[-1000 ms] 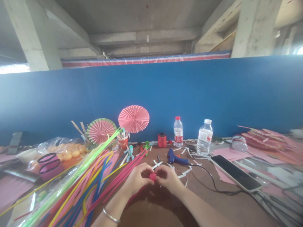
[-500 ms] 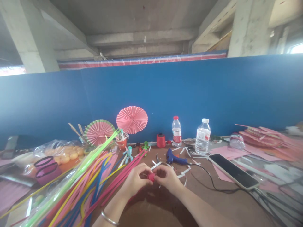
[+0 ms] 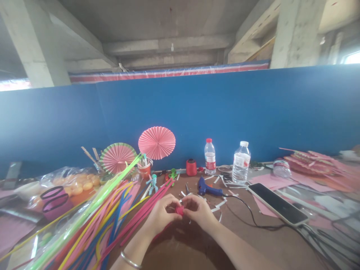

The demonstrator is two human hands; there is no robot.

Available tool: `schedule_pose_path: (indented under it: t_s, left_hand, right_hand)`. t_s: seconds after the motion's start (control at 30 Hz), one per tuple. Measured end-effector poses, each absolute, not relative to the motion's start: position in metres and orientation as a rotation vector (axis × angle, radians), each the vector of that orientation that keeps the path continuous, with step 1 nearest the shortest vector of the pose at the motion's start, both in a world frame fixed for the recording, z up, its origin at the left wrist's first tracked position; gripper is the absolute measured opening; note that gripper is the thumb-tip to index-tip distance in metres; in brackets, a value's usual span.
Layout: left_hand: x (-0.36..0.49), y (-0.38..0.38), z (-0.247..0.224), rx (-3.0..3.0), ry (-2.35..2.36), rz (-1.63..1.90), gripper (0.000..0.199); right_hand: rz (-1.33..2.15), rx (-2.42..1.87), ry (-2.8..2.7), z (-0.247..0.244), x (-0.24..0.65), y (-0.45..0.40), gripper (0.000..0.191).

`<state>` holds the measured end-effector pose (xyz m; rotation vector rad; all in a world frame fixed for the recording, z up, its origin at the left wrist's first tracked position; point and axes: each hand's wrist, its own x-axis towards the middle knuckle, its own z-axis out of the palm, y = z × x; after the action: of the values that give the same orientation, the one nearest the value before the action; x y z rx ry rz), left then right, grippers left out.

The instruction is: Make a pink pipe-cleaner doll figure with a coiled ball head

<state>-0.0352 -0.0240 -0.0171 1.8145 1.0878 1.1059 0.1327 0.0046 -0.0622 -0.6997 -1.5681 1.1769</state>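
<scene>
Low in the middle of the view, my left hand and my right hand meet fingertip to fingertip. Both pinch a small bunched red pipe cleaner between thumb and fingers. A strand of the same red trails beneath my left hand, partly covered by it. Several long magenta pipe cleaners lie just left of my left hand. Beyond my right hand rests a blue hot glue gun, its cord running off to the right.
Bundles of coloured pipe cleaners fill the left side. Two pleated paper fans, the nearer-centre one pink, stand before a blue partition. Further right are a red thread spool, two water bottles, paper scraps and a phone.
My hands stay almost in place on the red pipe cleaner, with only a slight shift of the fingers. Everything else looks the same.
</scene>
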Motion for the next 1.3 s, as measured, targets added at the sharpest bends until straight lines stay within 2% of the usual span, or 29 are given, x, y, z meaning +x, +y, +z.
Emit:
schedule_pose_path:
  t_s: [0.3,0.63,1.0,1.17,1.3]
  left_hand:
    - [-0.034,-0.025,-0.015,1.806,1.047,1.134,0.023]
    - [-0.032,-0.027,-0.020,1.717,1.032,1.129,0.018]
    - [-0.037,-0.018,-0.022,1.646,1.058,1.214,0.019]
    - [-0.038,-0.014,-0.023,1.584,1.054,1.288,0.018]
    - [-0.043,-0.008,-0.025,1.488,1.062,1.397,0.018]
  right_hand:
    - [1.183,-0.694,-1.514,-0.054,0.134,0.000,0.018]
    - [1.192,-0.687,-1.431,-0.061,0.128,0.001,0.031]
    - [1.234,-0.654,-1.351,-0.049,0.133,-0.008,0.018]
    - [1.349,-0.546,-1.203,-0.047,0.132,-0.009,0.027]
    - [1.492,-0.463,-1.111,-0.044,0.128,-0.013,0.026]
